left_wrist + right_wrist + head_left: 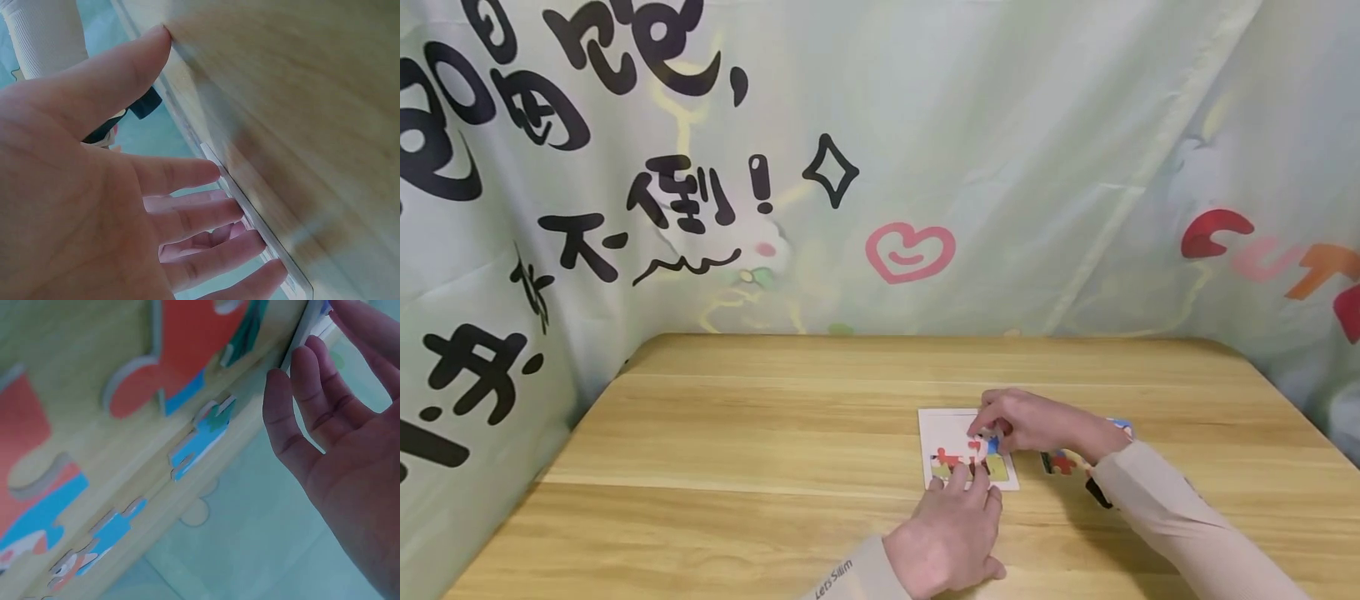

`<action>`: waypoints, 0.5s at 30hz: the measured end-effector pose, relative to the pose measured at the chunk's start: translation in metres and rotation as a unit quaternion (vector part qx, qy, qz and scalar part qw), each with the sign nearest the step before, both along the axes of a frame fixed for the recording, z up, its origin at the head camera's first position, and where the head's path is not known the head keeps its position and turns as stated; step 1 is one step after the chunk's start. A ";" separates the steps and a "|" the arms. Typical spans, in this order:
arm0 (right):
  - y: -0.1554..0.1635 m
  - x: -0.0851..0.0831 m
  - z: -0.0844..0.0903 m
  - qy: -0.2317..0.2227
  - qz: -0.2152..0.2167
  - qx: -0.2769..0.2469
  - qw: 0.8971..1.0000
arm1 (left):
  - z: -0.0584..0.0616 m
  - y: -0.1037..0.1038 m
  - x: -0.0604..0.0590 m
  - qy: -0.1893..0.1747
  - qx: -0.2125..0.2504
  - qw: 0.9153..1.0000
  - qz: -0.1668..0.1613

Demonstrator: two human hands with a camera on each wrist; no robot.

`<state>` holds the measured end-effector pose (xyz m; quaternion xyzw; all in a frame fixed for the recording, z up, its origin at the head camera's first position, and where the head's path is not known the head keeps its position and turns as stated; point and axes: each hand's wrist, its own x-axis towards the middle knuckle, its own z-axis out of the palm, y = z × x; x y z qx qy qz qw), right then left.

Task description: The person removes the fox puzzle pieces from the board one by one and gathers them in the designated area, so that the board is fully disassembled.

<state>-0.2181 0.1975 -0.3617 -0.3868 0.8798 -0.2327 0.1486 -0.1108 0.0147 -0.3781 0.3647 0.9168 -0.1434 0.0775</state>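
Note:
A white jigsaw puzzle board [942,423] lies on the table, with red, blue and yellowish pieces set in its lower and right parts. My left hand [951,533] rests its extended fingertips on the board's near edge; the left wrist view shows those fingers [200,219] lined up along the board's rim [275,240], thumb held apart. Over the board's right half, my right hand [1033,421] pinches a puzzle piece [988,435] between thumb and index finger, the piece partly hidden by them. In the right wrist view, the other fingers [281,415] bend beside the board's edge.
Loose puzzle pieces [1062,462] lie right of the board, partly under the right forearm. Large red ones [194,337] and small blue ones [115,534] show in the right wrist view. A printed curtain [1000,150] hangs behind the wooden table [737,433].

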 end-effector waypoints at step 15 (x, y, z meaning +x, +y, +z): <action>-0.003 0.003 -0.001 0.018 0.010 -0.006 1.000 | -0.003 0.000 0.001 0.009 0.002 1.000 -0.007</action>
